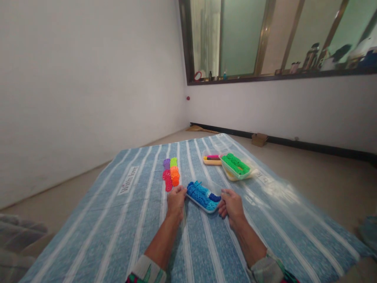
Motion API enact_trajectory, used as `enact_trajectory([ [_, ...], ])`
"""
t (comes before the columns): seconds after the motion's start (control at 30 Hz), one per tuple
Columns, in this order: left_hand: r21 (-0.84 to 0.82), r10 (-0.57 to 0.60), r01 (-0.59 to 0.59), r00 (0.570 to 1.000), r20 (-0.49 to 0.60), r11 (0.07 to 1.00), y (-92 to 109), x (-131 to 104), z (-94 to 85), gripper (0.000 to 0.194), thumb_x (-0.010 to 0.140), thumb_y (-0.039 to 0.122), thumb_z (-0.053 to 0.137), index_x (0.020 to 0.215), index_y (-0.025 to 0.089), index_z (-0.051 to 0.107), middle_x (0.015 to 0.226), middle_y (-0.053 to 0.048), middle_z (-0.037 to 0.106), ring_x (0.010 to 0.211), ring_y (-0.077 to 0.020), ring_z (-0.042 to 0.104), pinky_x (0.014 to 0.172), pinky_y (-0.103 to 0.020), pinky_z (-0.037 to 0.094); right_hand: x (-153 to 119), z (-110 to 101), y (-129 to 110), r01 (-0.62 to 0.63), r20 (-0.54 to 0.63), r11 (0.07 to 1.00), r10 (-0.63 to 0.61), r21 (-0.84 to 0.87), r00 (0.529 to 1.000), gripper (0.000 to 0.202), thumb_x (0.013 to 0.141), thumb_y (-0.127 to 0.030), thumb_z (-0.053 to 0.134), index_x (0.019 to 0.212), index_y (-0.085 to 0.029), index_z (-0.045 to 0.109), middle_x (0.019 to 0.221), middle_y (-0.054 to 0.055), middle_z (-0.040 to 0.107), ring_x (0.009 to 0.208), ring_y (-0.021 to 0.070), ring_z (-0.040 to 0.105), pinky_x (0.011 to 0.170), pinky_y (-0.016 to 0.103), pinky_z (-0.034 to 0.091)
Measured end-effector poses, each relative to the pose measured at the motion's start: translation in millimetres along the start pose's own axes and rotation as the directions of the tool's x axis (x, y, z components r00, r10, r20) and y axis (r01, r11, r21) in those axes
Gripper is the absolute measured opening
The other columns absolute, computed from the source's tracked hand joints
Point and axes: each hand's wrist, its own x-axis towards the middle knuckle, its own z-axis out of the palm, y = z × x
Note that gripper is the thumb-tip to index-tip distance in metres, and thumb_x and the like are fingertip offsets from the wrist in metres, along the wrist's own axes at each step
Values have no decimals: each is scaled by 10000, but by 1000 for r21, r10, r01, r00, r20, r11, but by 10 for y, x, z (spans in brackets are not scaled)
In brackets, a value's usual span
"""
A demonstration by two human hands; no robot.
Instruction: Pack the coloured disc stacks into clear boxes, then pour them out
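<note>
Between my hands is a clear plastic container (203, 209) filled with blue pieces (198, 193) in light and dark shades, which look crocheted or beaded. My left hand (176, 201) pinches its left end, and my right hand (231, 204) grips its right end. Just beyond my left hand lie small scalloped pieces on the cloth: purple (167, 164), lime green (173, 161), red (167, 180) and orange (174, 175). They sit close together in two columns.
A clear container of green pieces (235, 163) stands to the right, beside another box with yellow, pink and dark items (212, 158). Blue-and-white striped cloth (141, 236) covers the surface. A cardboard box (259, 139) rests on the floor by the wall.
</note>
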Motion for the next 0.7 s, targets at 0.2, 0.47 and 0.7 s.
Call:
enact_trajectory([
  [0.2, 125, -168, 166, 986, 10, 978, 70, -294, 67, 399, 657, 209, 676, 1039, 122, 602, 899, -97, 660, 794, -186, 636, 584, -273, 504, 76, 63, -11, 9, -60, 997, -5, 74, 998, 534, 698, -345, 567, 1166, -109, 465, 401, -53, 554, 302, 138, 492, 253, 177, 331],
  [0.47, 180, -269, 236, 944, 191, 955, 154, -436, 333, 438, 779, 201, 569, 1211, 136, 536, 642, -5, 593, 504, -109, 560, 458, -225, 461, 194, 107, -25, 54, -139, 992, -38, 112, 990, 523, 683, -426, 636, 1089, -131, 490, 418, -63, 550, 315, 140, 526, 268, 181, 363],
  [0.7, 154, -272, 241, 934, 230, 958, 109, -306, 469, 446, 736, 206, 588, 1177, 140, 585, 685, -33, 635, 516, -105, 557, 456, -219, 460, 324, 134, 5, 76, -149, 983, -51, 166, 988, 570, 689, -428, 637, 1145, -141, 448, 468, -66, 566, 374, 153, 577, 322, 206, 431],
])
